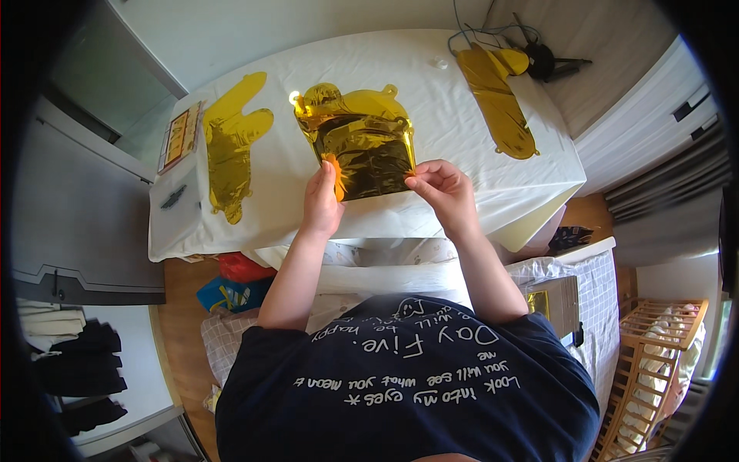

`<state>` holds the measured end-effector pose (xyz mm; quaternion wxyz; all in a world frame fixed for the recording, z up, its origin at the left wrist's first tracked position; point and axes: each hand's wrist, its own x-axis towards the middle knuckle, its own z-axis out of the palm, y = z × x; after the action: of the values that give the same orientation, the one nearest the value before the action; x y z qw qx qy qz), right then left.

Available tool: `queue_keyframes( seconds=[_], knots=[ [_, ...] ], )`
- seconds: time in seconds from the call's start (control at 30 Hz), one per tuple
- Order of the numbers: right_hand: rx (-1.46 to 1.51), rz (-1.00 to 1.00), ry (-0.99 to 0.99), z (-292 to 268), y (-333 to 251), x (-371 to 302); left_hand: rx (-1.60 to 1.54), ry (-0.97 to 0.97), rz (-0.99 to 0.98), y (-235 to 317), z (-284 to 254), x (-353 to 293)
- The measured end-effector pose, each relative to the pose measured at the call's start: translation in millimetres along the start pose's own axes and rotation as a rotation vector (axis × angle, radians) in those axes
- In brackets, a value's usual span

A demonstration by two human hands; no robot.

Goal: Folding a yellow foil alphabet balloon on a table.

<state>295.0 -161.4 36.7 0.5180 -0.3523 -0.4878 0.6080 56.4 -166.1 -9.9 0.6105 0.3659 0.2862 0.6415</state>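
Observation:
A flat, shiny gold foil balloon (358, 135) lies spread over the white-covered table (300, 223) in front of me, its near end raised towards me. Its far end has rounded lobes and small tabs, and one tab catches bright light. My left hand (320, 204) grips the near left edge, thumb on top. Pinching the near right corner between thumb and fingers is my right hand (448, 192). Orange finger-like shapes beside my left fingers look like a reflection in the foil. Another flat gold balloon (229, 158) rests to the left, and a third (496, 104) to the right.
At the table's left edge lie a flat printed package (181, 138) and a small dark item (174, 196). A black device (543, 61) with cables sits at the far right corner. A cardboard piece (556, 308) and a wooden crib (654, 362) are at my right.

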Motion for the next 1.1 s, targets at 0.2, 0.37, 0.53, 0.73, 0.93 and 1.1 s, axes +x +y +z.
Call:
queue_keyframes(
  seconds=[0.2,0.37,0.53,0.73,0.93,1.1],
  knots=[
    [-0.114,-0.172,0.025,1,5,-1,-0.047,-0.012,0.03,9,9,1],
    [-0.182,-0.181,-0.031,-6,6,1,-0.046,0.029,0.0,5,5,1],
    [-0.084,-0.014,-0.086,-6,-1,4,-0.07,0.027,-0.006,2,3,1],
    [-0.031,-0.019,-0.011,0,-5,1,-0.022,0.066,-0.004,-1,3,2],
    [-0.14,-0.117,0.092,15,-10,9,0.007,0.081,-0.013,-7,-1,4],
    [-0.433,-0.164,0.064,8,12,17,-0.012,0.14,0.008,-13,-3,2]
  ],
)
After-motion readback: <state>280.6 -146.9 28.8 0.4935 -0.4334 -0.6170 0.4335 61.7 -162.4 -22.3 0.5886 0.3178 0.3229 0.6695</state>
